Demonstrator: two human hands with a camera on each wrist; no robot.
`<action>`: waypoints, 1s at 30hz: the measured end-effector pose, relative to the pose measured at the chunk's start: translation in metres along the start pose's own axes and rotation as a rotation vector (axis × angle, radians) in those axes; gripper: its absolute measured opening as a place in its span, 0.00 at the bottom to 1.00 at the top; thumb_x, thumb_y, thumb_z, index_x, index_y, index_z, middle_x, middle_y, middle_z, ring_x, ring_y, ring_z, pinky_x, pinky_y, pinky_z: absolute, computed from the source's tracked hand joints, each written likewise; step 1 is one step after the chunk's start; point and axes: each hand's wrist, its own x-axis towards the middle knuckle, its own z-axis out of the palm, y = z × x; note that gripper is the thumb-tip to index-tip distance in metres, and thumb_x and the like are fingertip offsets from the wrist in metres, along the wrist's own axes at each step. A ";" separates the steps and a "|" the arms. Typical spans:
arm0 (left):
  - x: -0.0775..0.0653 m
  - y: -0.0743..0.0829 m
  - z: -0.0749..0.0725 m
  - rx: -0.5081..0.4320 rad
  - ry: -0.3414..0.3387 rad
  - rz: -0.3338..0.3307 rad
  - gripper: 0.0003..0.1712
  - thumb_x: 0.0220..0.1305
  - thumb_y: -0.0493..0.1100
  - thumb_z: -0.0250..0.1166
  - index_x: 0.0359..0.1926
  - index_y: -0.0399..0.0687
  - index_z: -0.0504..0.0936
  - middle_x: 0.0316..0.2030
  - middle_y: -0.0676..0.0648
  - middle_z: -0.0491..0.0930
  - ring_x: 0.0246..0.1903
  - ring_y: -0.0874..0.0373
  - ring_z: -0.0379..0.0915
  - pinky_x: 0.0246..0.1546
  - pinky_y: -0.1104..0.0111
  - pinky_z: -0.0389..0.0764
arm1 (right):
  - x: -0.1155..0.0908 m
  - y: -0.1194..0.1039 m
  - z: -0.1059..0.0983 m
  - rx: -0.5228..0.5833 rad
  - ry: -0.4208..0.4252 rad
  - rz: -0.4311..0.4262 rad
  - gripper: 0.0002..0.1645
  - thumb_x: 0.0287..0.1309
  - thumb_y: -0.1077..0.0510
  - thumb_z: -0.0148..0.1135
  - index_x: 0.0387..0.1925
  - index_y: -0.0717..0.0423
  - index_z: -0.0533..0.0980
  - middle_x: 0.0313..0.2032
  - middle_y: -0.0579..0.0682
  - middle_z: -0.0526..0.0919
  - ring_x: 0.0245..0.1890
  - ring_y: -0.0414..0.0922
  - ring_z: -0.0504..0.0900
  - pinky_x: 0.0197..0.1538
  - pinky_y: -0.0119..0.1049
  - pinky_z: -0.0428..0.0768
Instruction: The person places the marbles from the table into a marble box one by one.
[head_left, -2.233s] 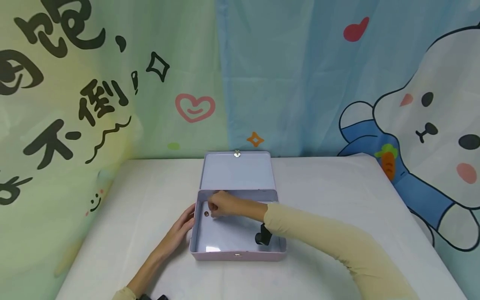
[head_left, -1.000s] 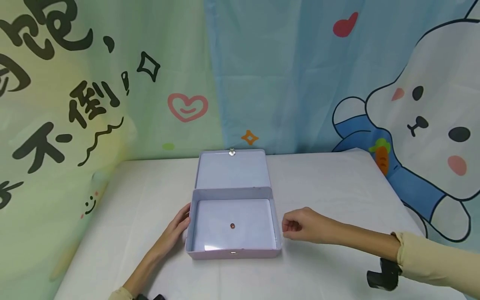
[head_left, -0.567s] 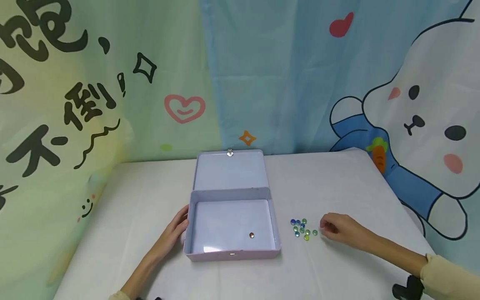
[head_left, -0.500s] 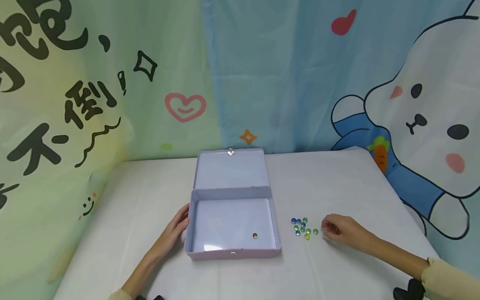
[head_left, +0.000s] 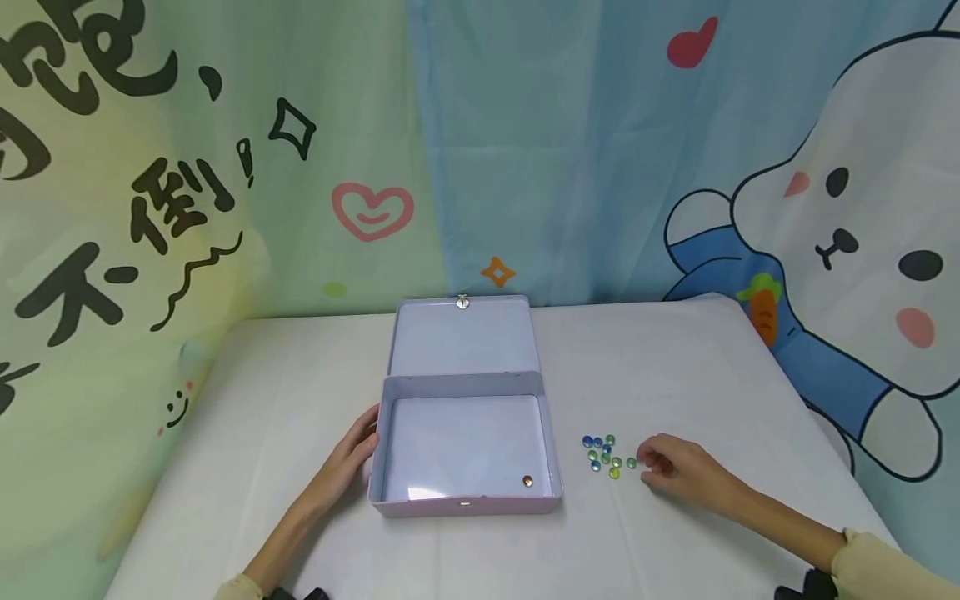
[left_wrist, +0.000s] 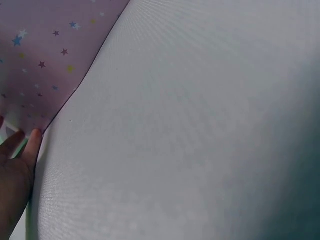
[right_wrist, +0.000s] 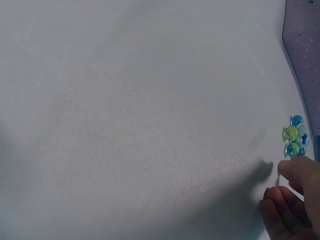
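Observation:
A lilac tin box (head_left: 467, 507) stands on the table with its lid (head_left: 465, 337) raised at the back. One brown glass marble (head_left: 528, 481) lies inside, toward the front right corner. My left hand (head_left: 341, 467) rests its fingers against the box's left side; in the left wrist view its fingertips touch the star-printed wall (left_wrist: 55, 55). To the right of the box lies a cluster of blue, green and yellow-green glass marbles (head_left: 606, 458). Beside the cluster's rightmost green marble (head_left: 631, 462) is my right hand (head_left: 686, 471), thumb and fingers apart with nothing between them.
A white cloth (head_left: 300, 358) covers the table. Behind it hangs a printed curtain (head_left: 525, 150) with a cartoon bear. A metal clasp (head_left: 462, 302) sits on the lid's top edge.
My right hand has left the box's inside and moved right to the marbles, then slightly toward them with its fingers parting. The brown marble has rolled to the front right. The left hand stays.

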 end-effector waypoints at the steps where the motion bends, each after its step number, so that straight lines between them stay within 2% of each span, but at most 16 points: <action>1: 0.000 0.000 0.000 -0.002 0.000 0.000 0.31 0.75 0.47 0.44 0.76 0.49 0.51 0.73 0.35 0.55 0.71 0.35 0.54 0.68 0.39 0.54 | 0.001 0.000 0.000 -0.003 -0.011 0.011 0.14 0.47 0.66 0.71 0.38 0.58 0.77 0.32 0.43 0.80 0.30 0.32 0.73 0.33 0.26 0.77; 6: 0.000 0.000 0.000 -0.006 0.004 -0.025 0.31 0.75 0.48 0.44 0.75 0.52 0.51 0.74 0.37 0.54 0.72 0.37 0.53 0.69 0.39 0.53 | 0.005 -0.004 -0.001 -0.031 -0.058 0.085 0.11 0.49 0.65 0.70 0.35 0.56 0.78 0.31 0.42 0.80 0.30 0.30 0.73 0.33 0.26 0.77; 11: 0.000 0.000 0.000 -0.004 0.003 -0.040 0.32 0.75 0.50 0.44 0.76 0.52 0.50 0.74 0.37 0.54 0.72 0.37 0.53 0.69 0.39 0.53 | 0.008 -0.006 0.001 -0.037 -0.047 0.125 0.11 0.49 0.64 0.70 0.36 0.56 0.78 0.29 0.40 0.79 0.29 0.29 0.71 0.32 0.25 0.76; 15: 0.000 -0.001 0.001 0.000 0.003 -0.042 0.32 0.75 0.50 0.44 0.76 0.52 0.50 0.74 0.37 0.54 0.72 0.37 0.53 0.69 0.39 0.53 | 0.009 -0.007 0.004 -0.030 -0.026 0.096 0.14 0.47 0.64 0.72 0.38 0.57 0.78 0.30 0.42 0.80 0.29 0.31 0.73 0.32 0.26 0.76; 20: 0.000 -0.001 0.001 -0.008 0.004 -0.045 0.31 0.75 0.49 0.44 0.76 0.53 0.51 0.74 0.38 0.55 0.72 0.38 0.54 0.69 0.39 0.53 | 0.012 -0.008 0.007 -0.064 -0.025 0.041 0.10 0.48 0.65 0.70 0.34 0.55 0.79 0.30 0.42 0.80 0.29 0.29 0.72 0.32 0.26 0.76; 30: -0.001 0.000 0.001 0.001 0.008 -0.029 0.31 0.75 0.49 0.44 0.75 0.52 0.51 0.74 0.37 0.55 0.72 0.37 0.52 0.69 0.39 0.52 | 0.015 -0.010 0.008 -0.076 -0.069 0.080 0.08 0.51 0.65 0.68 0.33 0.54 0.79 0.30 0.40 0.80 0.29 0.28 0.71 0.32 0.26 0.76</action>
